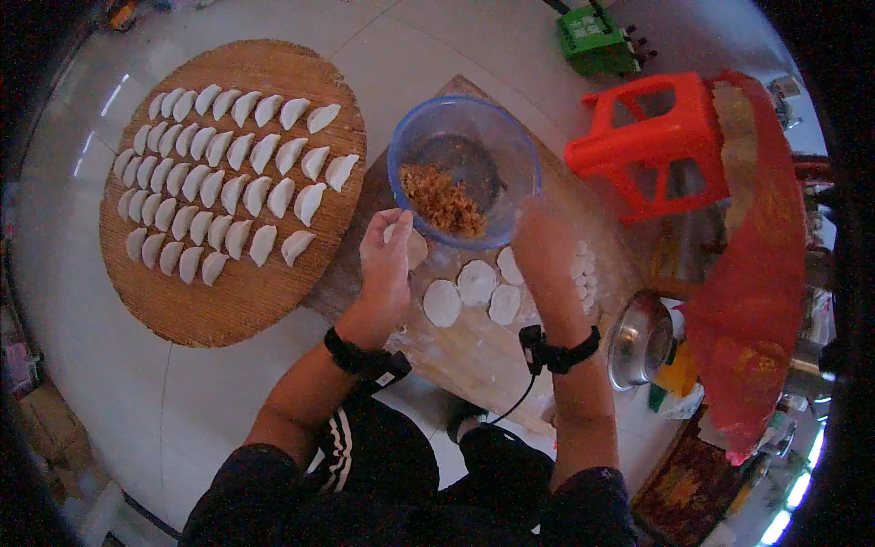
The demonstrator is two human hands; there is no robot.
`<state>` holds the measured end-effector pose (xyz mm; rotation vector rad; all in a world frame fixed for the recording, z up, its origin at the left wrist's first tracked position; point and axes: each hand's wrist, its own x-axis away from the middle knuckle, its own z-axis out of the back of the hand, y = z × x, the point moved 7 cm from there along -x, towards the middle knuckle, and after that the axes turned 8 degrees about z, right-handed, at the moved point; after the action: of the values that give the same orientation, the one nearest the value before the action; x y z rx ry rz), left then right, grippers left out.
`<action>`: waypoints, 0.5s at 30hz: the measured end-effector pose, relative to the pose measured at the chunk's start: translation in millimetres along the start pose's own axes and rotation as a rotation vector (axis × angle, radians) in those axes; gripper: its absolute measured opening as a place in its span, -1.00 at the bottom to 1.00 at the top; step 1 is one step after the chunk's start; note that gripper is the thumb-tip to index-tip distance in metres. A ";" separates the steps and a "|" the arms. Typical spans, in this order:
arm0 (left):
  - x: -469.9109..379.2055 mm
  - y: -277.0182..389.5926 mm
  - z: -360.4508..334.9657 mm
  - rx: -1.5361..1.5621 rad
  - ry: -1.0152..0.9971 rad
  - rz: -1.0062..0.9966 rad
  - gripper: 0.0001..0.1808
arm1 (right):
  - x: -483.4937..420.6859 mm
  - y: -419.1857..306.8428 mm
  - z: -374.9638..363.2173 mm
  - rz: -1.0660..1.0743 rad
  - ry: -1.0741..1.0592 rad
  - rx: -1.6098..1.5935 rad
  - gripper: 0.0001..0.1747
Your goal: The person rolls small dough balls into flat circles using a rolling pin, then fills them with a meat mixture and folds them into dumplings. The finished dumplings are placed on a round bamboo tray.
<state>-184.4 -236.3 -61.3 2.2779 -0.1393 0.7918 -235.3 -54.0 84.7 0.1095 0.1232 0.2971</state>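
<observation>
A round dough wrapper (pixel 415 251) rests in my left hand (pixel 386 256), pinched near the left side of a clear plastic bowl (pixel 533 164) with a blue rim. Crumbly brown filling (pixel 444 202) lies in the lower left of that bowl. My right hand (pixel 545 239) is blurred at the bowl's lower right rim; its fingers and anything in them cannot be made out. Several flat white wrappers (pixel 442 303) lie on a floured wooden board (pixel 472 362) between my wrists. Small dough pieces (pixel 584 273) sit just right of my right hand, partly hidden by it.
On the left, a round wooden board (pixel 273 308) bears several rows of folded dumplings (pixel 234 195). A metal bowl (pixel 639 342) stands beside my right forearm. Beyond are a red plastic stool (pixel 646 147), red sheeting (pixel 752 308) and a green box (pixel 596 41) on the tiled floor.
</observation>
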 end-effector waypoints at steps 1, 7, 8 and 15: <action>-0.9 -2.5 2.1 -0.004 0.030 0.036 -0.87 | 0.6 -6.7 -12.8 0.047 -0.162 -0.004 -0.84; 7.0 5.0 -7.4 0.045 -0.044 -0.016 -0.88 | 15.8 -4.4 -36.7 -0.009 -0.307 0.003 -0.82; 7.6 6.9 -6.5 0.006 -0.016 -0.040 -0.88 | 13.6 -1.9 -34.3 -0.016 -0.193 -0.037 -0.82; -1.2 2.1 2.3 -0.045 0.004 -0.052 -0.85 | 9.4 -4.6 -56.7 0.028 -0.145 -0.061 -0.80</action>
<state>-184.9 -239.5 -62.1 2.2278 -0.0944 0.7592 -232.9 -50.5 27.2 0.0725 -0.0316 0.3197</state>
